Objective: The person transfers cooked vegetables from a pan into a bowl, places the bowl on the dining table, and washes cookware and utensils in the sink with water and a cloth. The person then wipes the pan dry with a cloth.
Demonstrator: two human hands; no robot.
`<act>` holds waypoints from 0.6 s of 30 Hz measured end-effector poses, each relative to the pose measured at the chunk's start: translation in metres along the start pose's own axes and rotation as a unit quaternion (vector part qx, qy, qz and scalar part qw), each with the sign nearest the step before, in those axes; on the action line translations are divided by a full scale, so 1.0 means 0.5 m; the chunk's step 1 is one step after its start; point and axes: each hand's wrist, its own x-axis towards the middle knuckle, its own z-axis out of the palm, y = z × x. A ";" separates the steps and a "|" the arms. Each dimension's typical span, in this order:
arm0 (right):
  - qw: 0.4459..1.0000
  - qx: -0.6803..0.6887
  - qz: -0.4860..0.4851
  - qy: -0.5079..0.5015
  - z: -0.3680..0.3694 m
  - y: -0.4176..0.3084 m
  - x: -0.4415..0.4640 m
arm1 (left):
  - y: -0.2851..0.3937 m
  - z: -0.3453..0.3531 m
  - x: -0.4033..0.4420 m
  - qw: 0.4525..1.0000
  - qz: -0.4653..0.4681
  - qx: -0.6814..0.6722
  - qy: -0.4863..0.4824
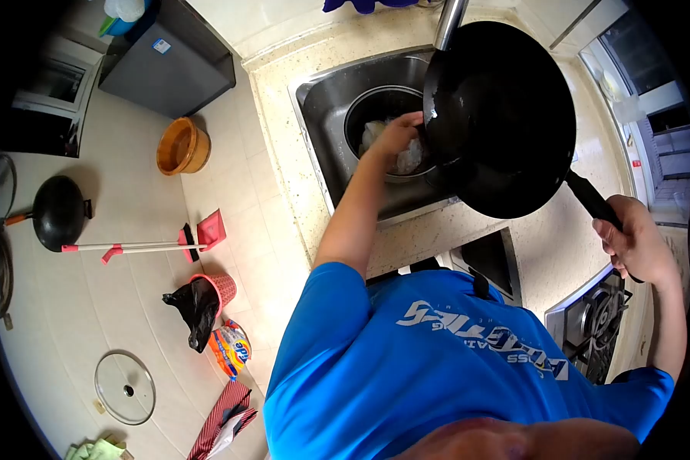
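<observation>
A large black wok (pixel 506 123) is tilted over the right part of the steel sink (pixel 322 115), below the faucet (pixel 449 23). My right hand (pixel 632 238) is wrapped round its black handle (pixel 590 201). My left hand (pixel 401 134) reaches to the wok's left edge, above a dark round pot (pixel 353 123) in the sink. Whitish, crumpled, translucent material (pixel 410 157) lies in that pot, beneath and beside my left hand. The wok's rim partly hides my left fingertips, and what they hold, if anything, cannot be made out.
A gas stove (pixel 602 314) is at the lower right of the counter (pixel 284 153). Down on the left are a wooden bucket (pixel 184 146), a pink bin (pixel 221 290), a dustpan (pixel 211 229) and a detergent bag (pixel 230 349). Another wok (pixel 58 213) hangs at the far left.
</observation>
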 end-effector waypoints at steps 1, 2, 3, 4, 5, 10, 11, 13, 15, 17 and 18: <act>0.998 0.049 0.047 0.002 -0.001 0.004 0.000 | -0.025 -0.034 0.022 0.996 0.052 0.065 0.011; 0.995 0.093 0.048 -0.003 0.003 0.020 -0.003 | -0.044 -0.058 0.034 0.986 0.105 0.130 0.023; 0.995 0.092 0.047 -0.001 0.009 0.037 -0.008 | -0.050 -0.071 0.034 0.985 0.107 0.130 0.024; 0.986 0.156 0.060 -0.001 0.013 0.054 -0.012 | -0.050 -0.084 0.034 0.959 0.085 0.262 0.065; 0.973 0.219 0.073 -0.003 0.020 0.074 -0.018 | -0.050 -0.094 0.036 0.913 0.060 0.389 0.105; 0.901 0.419 0.109 -0.001 0.092 0.177 -0.043 | -0.094 -0.080 0.087 0.810 -0.091 0.579 0.000; 0.892 0.437 0.113 -0.003 0.112 0.194 -0.049 | -0.096 -0.069 0.083 0.794 -0.100 0.599 -0.009; 0.869 0.482 0.112 0.011 0.154 0.222 -0.059 | -0.106 -0.048 0.087 0.775 -0.111 0.621 -0.025; 0.842 0.528 0.101 0.056 0.206 0.259 -0.066 | -0.135 -0.040 0.115 0.768 -0.124 0.628 -0.023; 0.827 0.551 0.082 0.074 0.245 0.286 -0.067 | -0.189 -0.041 0.172 0.789 -0.159 0.593 0.028; 0.825 0.555 0.060 0.087 0.263 0.290 -0.065 | -0.228 -0.046 0.207 0.811 -0.177 0.552 0.070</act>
